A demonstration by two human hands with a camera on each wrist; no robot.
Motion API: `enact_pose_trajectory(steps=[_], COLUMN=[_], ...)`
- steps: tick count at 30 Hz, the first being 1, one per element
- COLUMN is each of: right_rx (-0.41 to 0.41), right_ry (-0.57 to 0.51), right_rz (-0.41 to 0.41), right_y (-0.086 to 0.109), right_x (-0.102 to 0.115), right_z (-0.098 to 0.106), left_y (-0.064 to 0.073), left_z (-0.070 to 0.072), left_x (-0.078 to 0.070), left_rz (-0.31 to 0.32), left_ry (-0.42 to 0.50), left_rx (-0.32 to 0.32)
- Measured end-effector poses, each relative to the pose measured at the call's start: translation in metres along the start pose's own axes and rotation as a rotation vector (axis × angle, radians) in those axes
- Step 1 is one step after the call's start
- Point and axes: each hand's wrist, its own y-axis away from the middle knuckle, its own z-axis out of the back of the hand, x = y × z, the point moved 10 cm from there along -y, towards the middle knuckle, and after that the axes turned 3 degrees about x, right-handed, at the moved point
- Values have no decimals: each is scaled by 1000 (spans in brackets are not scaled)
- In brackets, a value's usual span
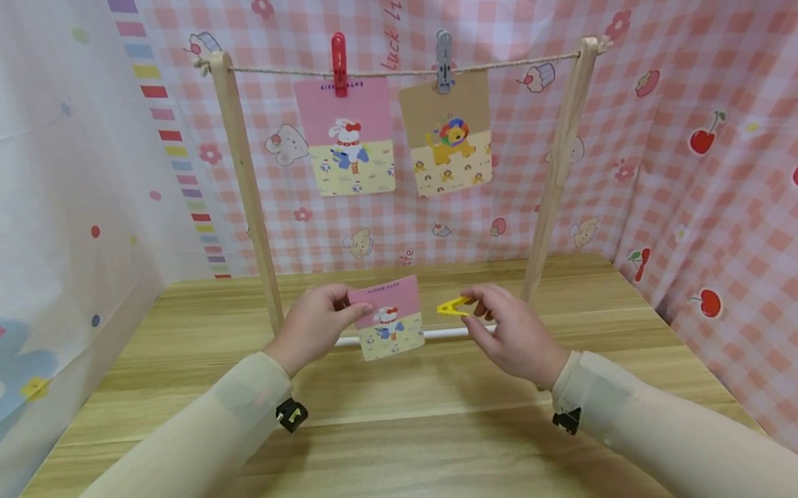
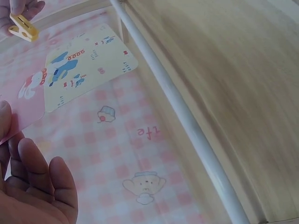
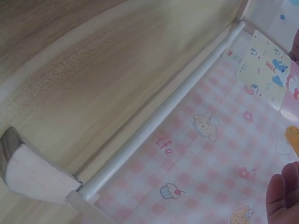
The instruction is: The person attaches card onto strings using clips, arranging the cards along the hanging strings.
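Note:
My left hand (image 1: 311, 323) pinches a pink-and-yellow rabbit card (image 1: 390, 324) by its upper left edge, thumb on the printed side. The card is held tilted above the table, picture facing me. To its right, my right hand (image 1: 515, 338) pinches a small yellow clothespin (image 1: 447, 308) between thumb and fingers at its handle ends, the narrow end toward the card. A gap separates card and clothespin. The left wrist view shows the card (image 2: 79, 70) with the clothespin (image 2: 25, 29) beyond it. Only part of the right hand (image 3: 285, 193) appears in the right wrist view.
A rope (image 1: 391, 72) spans two wooden posts (image 1: 245, 189). From it hang another rabbit card (image 1: 375, 172) under a red clothespin (image 1: 340, 64) and a lion card (image 1: 421, 140) under a grey clothespin (image 1: 443, 60). A white rod (image 1: 446, 333) joins the posts low, behind the hands, over the wooden table (image 1: 408, 456).

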Motion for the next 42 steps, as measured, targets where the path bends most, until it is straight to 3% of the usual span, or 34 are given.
enact_pose_trajectory(steps=[18,28,42], right_rx=[-39,-59,-110], right_ry=[-6,8,5], right_rz=[35,39,72], right_y=[-8,-11,-17], right_x=[3,4,7], right_z=[14,21,35], left_y=[-12,-16,-23], left_z=[0,4,7], left_x=[-18,-35,-49], left_rz=[-39,-115,-107], left_ry=[17,17,10], left_rx=[10,-15,-21])
